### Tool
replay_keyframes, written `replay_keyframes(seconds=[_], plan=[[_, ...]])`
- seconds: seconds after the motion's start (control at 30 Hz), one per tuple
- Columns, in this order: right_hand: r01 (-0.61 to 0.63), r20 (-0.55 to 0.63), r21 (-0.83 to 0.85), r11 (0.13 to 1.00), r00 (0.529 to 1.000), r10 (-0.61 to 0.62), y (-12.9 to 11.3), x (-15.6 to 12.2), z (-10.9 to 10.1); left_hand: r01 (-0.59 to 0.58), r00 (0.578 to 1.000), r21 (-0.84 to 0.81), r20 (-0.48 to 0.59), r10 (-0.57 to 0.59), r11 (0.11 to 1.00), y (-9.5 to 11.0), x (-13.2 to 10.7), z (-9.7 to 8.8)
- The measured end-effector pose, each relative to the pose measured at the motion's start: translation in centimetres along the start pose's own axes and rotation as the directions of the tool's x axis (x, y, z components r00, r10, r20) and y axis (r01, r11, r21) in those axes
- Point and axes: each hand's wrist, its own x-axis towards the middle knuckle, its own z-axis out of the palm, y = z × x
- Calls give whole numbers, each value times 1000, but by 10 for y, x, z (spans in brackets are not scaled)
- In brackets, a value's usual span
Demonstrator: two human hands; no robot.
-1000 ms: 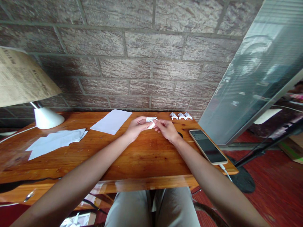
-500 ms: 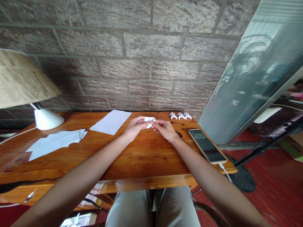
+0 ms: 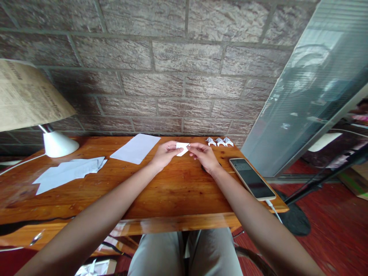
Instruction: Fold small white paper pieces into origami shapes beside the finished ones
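Over the far middle of the wooden desk (image 3: pixel 172 191), my left hand (image 3: pixel 166 153) and my right hand (image 3: pixel 203 155) pinch a small folded white paper piece (image 3: pixel 182 148) between their fingertips. The left hand wears a ring and grips the piece's left side; the right hand's fingers close on its right edge. Three small folded white paper shapes (image 3: pixel 220 141) stand in a row just right of the hands, near the wall.
A flat white sheet (image 3: pixel 135 148) lies left of the hands, and a pile of cut white papers (image 3: pixel 67 172) further left. A lamp with a white base (image 3: pixel 59 143) stands at far left. A phone (image 3: pixel 252 178) on a cable lies at the right edge.
Both hands have shifted slightly towards the wall with the folded piece, and the fingers have worked along its edges. Nothing else on the desk has moved.
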Motion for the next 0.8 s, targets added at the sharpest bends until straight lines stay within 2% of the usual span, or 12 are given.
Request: replay_keyframes(seconds=[0.13, 0.3, 0.47, 0.53, 0.67, 0.8], plan=[[33, -59, -17, 999, 998, -34, 1, 1, 3, 11, 1000, -17, -22, -11, 1000, 3, 1, 3], [19, -115, 1, 1000, 993, -19, -1, 0, 5, 27, 999, -38, -21, -28, 999, 5, 2, 4], [-31, -130, 93, 995, 991, 43, -5, 1, 1, -52, 998, 13, -31, 52, 999, 7, 1, 2], [-50, -93, 111, 993, 994, 61, -8, 0, -2, -97, 994, 49, -41, 99, 994, 8, 0, 1], [-3, 107, 23, 1000, 994, 1, -10, -3, -3, -154, 984, 60, -84, 159, 986, 8, 0, -3], [91, 120, -57, 994, 989, -84, -9, -4, -2, -210, 978, 100, 14, 210, 973, 5, 0, -4]])
